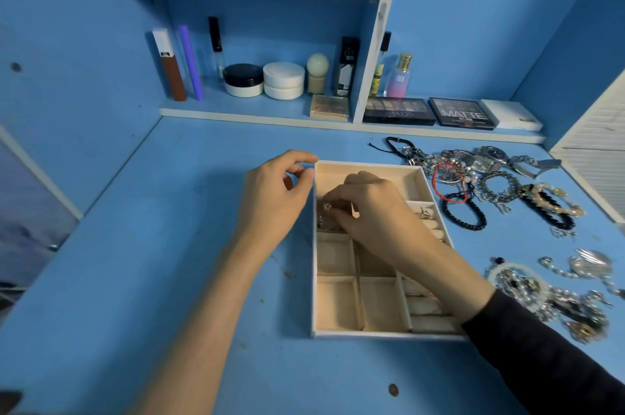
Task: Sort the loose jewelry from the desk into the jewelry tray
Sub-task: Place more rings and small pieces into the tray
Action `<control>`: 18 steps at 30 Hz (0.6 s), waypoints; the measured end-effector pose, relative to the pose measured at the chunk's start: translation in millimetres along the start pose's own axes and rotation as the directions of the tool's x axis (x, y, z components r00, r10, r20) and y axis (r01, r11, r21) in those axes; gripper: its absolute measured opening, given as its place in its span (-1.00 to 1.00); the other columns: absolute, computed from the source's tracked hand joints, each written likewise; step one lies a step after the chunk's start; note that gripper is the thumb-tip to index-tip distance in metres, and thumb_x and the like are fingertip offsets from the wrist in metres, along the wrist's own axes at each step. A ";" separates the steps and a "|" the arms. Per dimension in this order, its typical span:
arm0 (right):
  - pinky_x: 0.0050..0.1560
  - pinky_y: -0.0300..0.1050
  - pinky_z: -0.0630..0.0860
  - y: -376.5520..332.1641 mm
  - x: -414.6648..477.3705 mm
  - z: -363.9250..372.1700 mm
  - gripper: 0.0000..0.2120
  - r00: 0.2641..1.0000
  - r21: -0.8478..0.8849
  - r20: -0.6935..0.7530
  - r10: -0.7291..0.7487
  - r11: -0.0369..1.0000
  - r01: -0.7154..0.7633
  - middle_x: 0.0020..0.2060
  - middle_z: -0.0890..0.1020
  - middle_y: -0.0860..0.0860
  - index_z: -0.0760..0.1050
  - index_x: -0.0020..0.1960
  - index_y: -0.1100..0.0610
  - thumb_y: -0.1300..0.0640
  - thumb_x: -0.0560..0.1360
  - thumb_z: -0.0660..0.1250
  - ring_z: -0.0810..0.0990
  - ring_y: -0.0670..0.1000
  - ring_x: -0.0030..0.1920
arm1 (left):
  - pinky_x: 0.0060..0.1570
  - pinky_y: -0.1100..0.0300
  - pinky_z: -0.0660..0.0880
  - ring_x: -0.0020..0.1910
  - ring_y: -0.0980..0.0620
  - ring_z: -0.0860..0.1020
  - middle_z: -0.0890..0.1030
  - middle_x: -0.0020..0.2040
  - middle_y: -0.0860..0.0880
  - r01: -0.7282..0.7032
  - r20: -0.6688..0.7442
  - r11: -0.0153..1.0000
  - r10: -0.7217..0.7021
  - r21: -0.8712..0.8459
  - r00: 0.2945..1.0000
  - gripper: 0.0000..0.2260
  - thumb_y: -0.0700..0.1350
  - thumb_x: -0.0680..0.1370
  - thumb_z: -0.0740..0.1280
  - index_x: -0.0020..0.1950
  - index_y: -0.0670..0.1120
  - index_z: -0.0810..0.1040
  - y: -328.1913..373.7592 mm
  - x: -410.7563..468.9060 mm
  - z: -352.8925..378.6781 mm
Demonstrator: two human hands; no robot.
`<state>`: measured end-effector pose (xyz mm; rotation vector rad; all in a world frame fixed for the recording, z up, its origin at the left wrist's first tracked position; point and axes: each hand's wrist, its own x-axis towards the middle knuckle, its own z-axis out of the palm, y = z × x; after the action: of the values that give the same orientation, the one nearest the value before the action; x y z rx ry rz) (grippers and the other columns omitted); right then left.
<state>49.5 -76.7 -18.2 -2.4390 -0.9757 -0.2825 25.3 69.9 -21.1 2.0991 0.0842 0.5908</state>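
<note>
The grip of the right hand (375, 211) is bent down into the far left compartment of the jewelry tray (372, 334), with the fingertips at a small sparkling piece (326, 207). From where I stand I cannot tell if the fingers really pinch it or only touch it. Under this grip some more small pieces lie in the same compartment, too small to name.

Just left of the grip, the left hand (274, 198) holds the far left corner of the tray lightly, with the thumb on the side wall and the forefinger curled at the corner. Right of the grip, a ring (425, 212) sits in the padded rolls.

Further right of the grip, outside the tray, the loose jewelry lies on the blue desk (152, 262). There is a heap of bracelets and watches (473, 167), with a black bead bracelet (471, 228) nearest the tray. Closer to the person is a tangle of necklaces (558, 303). Beyond the grip, a shelf (257, 118) carries cosmetic jars (283, 80) and eyeshadow palettes (399, 110).
</note>
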 end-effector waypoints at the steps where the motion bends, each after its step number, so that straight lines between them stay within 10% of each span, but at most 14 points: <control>1: -0.26 -0.23 0.29 0.7 0.3 0.8 -0.83 1.000 -0.017 0.000 -0.005 1.000 0.005 -0.38 0.55 0.05 0.65 -0.14 0.17 0.33 0.29 0.39 0.47 0.08 -0.28 | -0.33 0.33 0.37 -0.29 0.00 0.45 0.55 -0.28 0.18 -0.002 0.003 1.000 0.002 0.002 1.000 -0.86 -0.18 0.50 0.33 -0.02 0.02 0.62 0.1 -0.3 0.3; 11: -0.27 -0.14 0.40 6.6 -5.2 -7.7 -0.90 0.997 0.034 -0.083 -0.011 0.999 0.014 -0.38 0.55 0.04 0.65 -0.15 0.14 0.22 0.36 0.38 0.40 -0.02 -0.31 | -0.33 0.36 0.37 -0.31 0.02 0.46 0.55 -0.29 0.17 -0.004 0.057 1.000 0.004 0.007 0.998 -0.86 -0.16 0.49 0.34 -0.02 0.06 0.61 7.2 -2.1 1.6; 18: -0.25 -0.49 0.30 31.1 -46.1 -47.0 -0.86 0.970 0.133 -0.191 0.150 0.983 -0.125 -0.35 0.52 -0.07 0.64 -0.11 0.10 0.13 0.39 0.33 0.43 -0.22 -0.33 | -0.31 0.48 0.33 -0.28 0.18 0.48 0.56 -0.28 0.19 -0.094 0.223 0.995 0.085 0.033 0.971 -0.86 -0.13 0.48 0.34 -0.04 0.09 0.61 44.4 -12.1 20.6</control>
<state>37.2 -147.4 -6.1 -2.3032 -0.7119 -0.4009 16.5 25.3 0.6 2.2060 -0.1267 0.4070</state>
